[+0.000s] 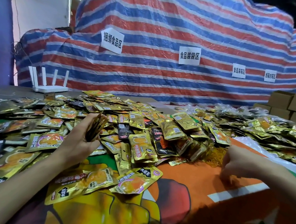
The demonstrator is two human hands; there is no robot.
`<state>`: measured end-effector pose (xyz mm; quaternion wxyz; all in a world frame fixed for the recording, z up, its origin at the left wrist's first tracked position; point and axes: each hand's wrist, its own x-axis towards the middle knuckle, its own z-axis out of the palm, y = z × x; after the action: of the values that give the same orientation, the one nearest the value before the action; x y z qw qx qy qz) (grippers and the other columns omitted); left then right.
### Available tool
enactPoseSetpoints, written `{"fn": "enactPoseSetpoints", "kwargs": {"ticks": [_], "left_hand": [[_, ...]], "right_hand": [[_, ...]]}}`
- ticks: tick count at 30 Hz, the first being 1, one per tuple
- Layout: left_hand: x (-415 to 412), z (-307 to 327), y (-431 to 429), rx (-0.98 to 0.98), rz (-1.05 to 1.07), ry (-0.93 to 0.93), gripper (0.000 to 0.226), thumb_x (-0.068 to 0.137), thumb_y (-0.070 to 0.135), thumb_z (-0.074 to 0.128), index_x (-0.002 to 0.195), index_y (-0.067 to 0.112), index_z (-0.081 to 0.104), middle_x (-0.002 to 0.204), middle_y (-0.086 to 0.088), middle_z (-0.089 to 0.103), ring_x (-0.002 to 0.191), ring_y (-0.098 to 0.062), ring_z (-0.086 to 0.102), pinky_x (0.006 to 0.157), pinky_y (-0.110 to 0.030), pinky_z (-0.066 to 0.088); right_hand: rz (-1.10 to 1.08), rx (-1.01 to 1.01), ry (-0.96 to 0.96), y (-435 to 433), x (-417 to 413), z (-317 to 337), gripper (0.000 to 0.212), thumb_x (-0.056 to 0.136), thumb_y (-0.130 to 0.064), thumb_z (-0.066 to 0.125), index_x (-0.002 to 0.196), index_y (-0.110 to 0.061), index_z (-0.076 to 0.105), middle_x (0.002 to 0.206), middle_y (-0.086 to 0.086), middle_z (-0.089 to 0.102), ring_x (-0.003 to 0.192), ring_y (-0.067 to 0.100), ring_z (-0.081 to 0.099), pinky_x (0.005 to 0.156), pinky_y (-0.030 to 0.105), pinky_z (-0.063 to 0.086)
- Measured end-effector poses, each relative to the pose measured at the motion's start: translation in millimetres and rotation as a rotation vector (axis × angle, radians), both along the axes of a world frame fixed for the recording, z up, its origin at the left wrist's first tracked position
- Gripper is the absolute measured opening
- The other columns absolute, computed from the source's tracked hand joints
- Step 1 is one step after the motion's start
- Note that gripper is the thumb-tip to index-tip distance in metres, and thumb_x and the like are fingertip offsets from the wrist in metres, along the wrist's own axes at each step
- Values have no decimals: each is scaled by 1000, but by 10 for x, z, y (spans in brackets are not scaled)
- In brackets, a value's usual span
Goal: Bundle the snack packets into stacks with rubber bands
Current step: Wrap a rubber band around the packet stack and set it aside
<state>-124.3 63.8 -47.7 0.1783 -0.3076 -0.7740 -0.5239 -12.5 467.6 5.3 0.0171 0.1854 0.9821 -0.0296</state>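
My left hand (81,138) grips a thin stack of gold snack packets (97,127), held on edge above the table. A big heap of loose gold and black packets (142,129) covers the table in front of it. My right hand (236,163) hovers low over the orange cloth at the right, fingers curled downward, pinching something small that I cannot make out. Just beyond that hand lies a pile of yellow rubber bands (212,155), touching the edge of the packet heap.
An orange, green and yellow printed cloth (181,193) covers the near table. More packets (265,127) lie at the far right, with cardboard boxes (288,104) behind. A white router (48,84) stands at the back left before a striped tarp (163,78) with paper labels.
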Motion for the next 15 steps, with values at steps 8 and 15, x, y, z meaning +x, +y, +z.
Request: {"fn": "enactPoseSetpoints", "kwargs": {"ticks": [8, 15], "left_hand": [[30, 13, -2, 24, 7, -17, 68, 83, -17, 59, 113, 43, 51, 94, -22, 56, 85, -41, 56, 75, -64, 50], [77, 57, 29, 123, -43, -67, 43, 76, -9, 60, 105, 22, 54, 90, -31, 50, 80, -49, 50, 69, -63, 47]], "right_hand": [[0, 247, -94, -44, -21, -78, 22, 92, -13, 52, 75, -22, 42, 81, -2, 53, 82, 20, 59, 61, 25, 43], [-2, 388, 133, -368, 76, 25, 16, 89, -32, 52, 79, -24, 42, 82, -8, 52, 76, 14, 56, 59, 26, 43]]}}
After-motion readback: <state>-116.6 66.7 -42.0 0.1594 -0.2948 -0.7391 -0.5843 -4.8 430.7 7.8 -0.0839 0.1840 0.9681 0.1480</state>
